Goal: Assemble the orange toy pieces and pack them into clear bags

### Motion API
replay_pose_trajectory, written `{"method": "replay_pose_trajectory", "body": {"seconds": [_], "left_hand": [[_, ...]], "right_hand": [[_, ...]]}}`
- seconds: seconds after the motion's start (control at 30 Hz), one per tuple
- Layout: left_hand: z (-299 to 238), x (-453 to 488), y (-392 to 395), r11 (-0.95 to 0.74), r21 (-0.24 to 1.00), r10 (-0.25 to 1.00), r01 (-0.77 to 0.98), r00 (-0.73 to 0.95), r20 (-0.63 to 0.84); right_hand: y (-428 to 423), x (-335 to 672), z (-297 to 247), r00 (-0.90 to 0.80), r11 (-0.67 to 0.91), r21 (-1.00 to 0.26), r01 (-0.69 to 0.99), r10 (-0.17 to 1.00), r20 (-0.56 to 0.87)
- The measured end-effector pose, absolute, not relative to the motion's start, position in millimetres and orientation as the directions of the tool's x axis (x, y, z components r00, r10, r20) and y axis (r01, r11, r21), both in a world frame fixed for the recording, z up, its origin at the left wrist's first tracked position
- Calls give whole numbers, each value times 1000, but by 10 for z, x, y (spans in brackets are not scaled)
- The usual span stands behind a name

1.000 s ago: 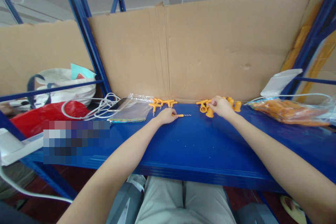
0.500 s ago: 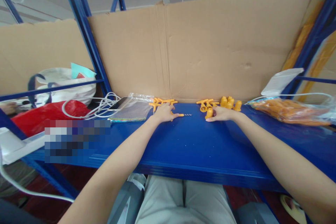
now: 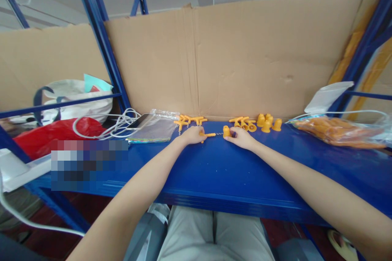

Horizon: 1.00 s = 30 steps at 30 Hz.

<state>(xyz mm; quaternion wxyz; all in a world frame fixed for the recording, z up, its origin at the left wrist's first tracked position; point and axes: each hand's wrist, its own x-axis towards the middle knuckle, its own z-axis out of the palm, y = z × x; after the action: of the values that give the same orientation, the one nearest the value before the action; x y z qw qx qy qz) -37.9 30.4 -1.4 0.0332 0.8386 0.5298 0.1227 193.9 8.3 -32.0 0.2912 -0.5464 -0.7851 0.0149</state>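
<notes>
My left hand (image 3: 194, 135) is closed on the yellow handle of a corkscrew (image 3: 210, 135), whose metal spiral points to the right. Between the fingers of my right hand (image 3: 241, 137) is a yellow bell-shaped cap (image 3: 226, 131), close to the spiral's tip; whether they touch I cannot tell. Several loose yellow corkscrews (image 3: 183, 120) lie behind my left hand. Beyond my right hand are yellow T-handled pieces with caps on them (image 3: 243, 122). Several separate yellow caps (image 3: 266, 122) stand to the right of those.
A clear bag of orange-yellow parts (image 3: 339, 129) lies at the right of the blue shelf (image 3: 214, 175). Left are a flat plastic pouch (image 3: 154, 129), white cables (image 3: 122, 124) and a red bag (image 3: 61, 134). A cardboard sheet (image 3: 245, 57) stands along the back.
My right hand has moved left with the yellow cap, from near the other caps to the corkscrew's tip. My left hand has stayed almost in place, holding the corkscrew.
</notes>
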Motion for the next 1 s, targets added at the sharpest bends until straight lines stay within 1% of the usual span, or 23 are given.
{"method": "replay_pose_trajectory", "body": {"seconds": [0.07, 0.1, 0.17, 0.23, 0.3, 0.47, 0.57, 0.67, 0.73, 0.9, 1.0], "left_hand": [[-29, -379, 320, -446, 199, 891, 873, 410, 196], [-35, -378, 326, -453, 204, 886, 868, 413, 209], [-41, -370, 334, -460, 199, 879, 865, 412, 240], [-42, -358, 333, -461, 182, 873, 868, 407, 268], [-41, -345, 327, -461, 173, 871, 870, 407, 274], [-42, -336, 320, -469, 152, 863, 870, 415, 287], [-50, -340, 321, -475, 140, 855, 869, 417, 309], [-61, -339, 317, -508, 141, 832, 850, 441, 337], [-68, -332, 310, -543, 150, 806, 826, 462, 371], [-78, -301, 282, -585, 253, 786, 771, 462, 411], [-79, -289, 270, -604, 241, 771, 760, 481, 416]], "right_hand": [[86, 1947, -316, -184, 370, -376, 850, 876, 446], [79, 1962, -303, -152, 341, -371, 864, 877, 455], [49, 1997, -264, -121, 291, -297, 910, 868, 482], [9, 2023, -223, -138, 258, -182, 949, 857, 497], [-26, 2032, -196, -166, 242, -97, 965, 858, 486], [-41, 2028, -201, -182, 213, -12, 977, 861, 475], [-23, 2035, -223, -245, 283, 5, 959, 822, 514], [-4, 2027, -252, -369, 441, 6, 897, 742, 560], [11, 2012, -276, -421, 531, -26, 847, 700, 576], [47, 2009, -306, -416, 641, -179, 746, 659, 627], [57, 2026, -287, -392, 656, -246, 713, 665, 635]]}}
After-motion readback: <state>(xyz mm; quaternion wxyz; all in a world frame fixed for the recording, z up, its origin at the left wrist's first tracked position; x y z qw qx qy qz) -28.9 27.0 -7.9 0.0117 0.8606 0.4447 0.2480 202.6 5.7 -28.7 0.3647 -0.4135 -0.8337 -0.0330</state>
